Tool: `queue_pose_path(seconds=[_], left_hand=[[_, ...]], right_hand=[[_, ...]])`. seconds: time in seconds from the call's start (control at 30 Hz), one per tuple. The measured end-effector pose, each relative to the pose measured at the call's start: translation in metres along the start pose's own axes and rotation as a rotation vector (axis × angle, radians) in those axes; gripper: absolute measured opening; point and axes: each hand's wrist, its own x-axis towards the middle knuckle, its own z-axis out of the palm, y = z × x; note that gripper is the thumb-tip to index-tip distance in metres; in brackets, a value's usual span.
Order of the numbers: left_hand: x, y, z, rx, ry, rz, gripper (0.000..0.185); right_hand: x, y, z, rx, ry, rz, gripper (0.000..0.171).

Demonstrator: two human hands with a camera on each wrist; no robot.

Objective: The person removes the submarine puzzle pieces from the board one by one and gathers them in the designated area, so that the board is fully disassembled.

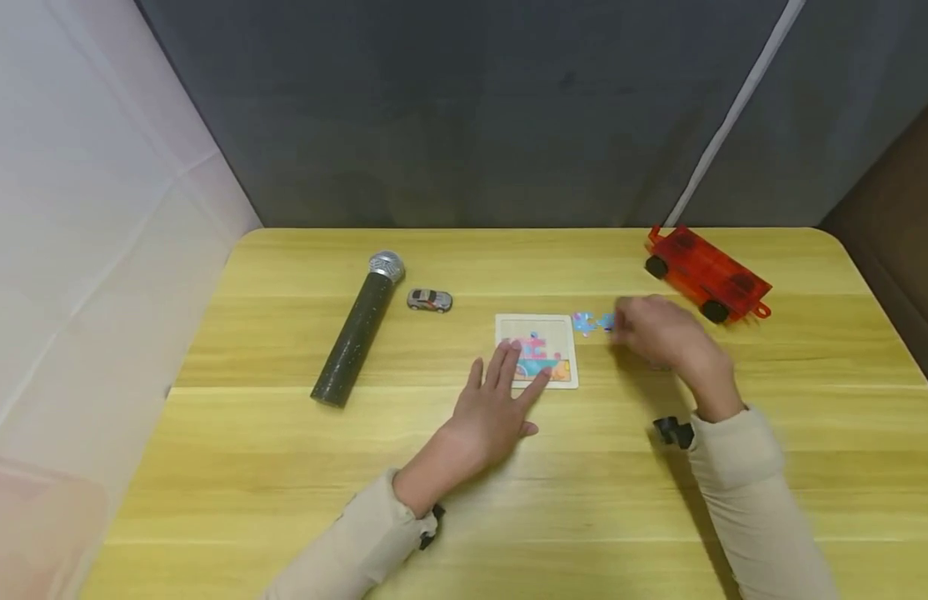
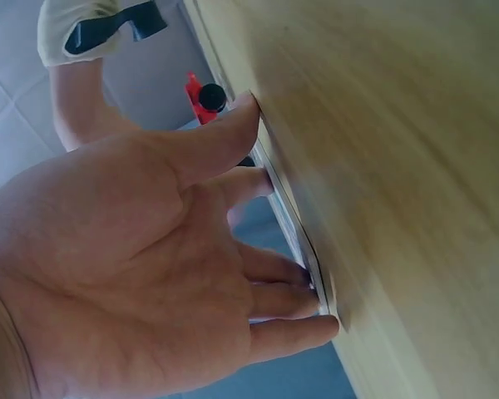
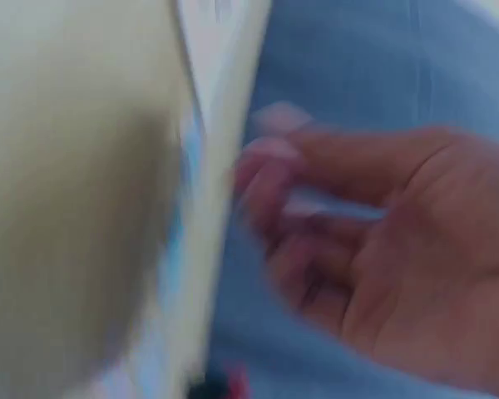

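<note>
The counter (image 1: 232, 475) looks like smooth wood or wood-print laminate, with a soft sheen. Pale, matt, wood-like board forms the puzzle tray (image 1: 539, 326); the loose puzzle pieces (image 1: 584, 323) have a printed face. The wagon (image 1: 707, 268) appears to be glossy, see-through plastic on 2 visible duller black wheels (image 1: 715, 312). The microphone (image 1: 351, 342) pairs a speckled, faintly shiny shaft with a rough metallic mesh head (image 1: 386, 265). Matt, woven-looking cloth makes the 2 sleeves (image 1: 764, 508).
</note>
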Motion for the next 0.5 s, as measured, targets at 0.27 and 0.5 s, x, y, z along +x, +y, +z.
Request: queue_pose_path(seconds=[0.27, 0.5], left_hand=[[0.001, 0.003, 0.000, 0.012, -0.041, -0.018, 0.072], [0.001, 0.001, 0.000, 0.043, -0.042, -0.018, 0.073]], right_hand=[[0.025, -0.063, 0.042, 0.048, 0.069, -0.161, 0.012], [0.029, -0.065, 0.048, 0.160, 0.122, -0.137, 0.010]])
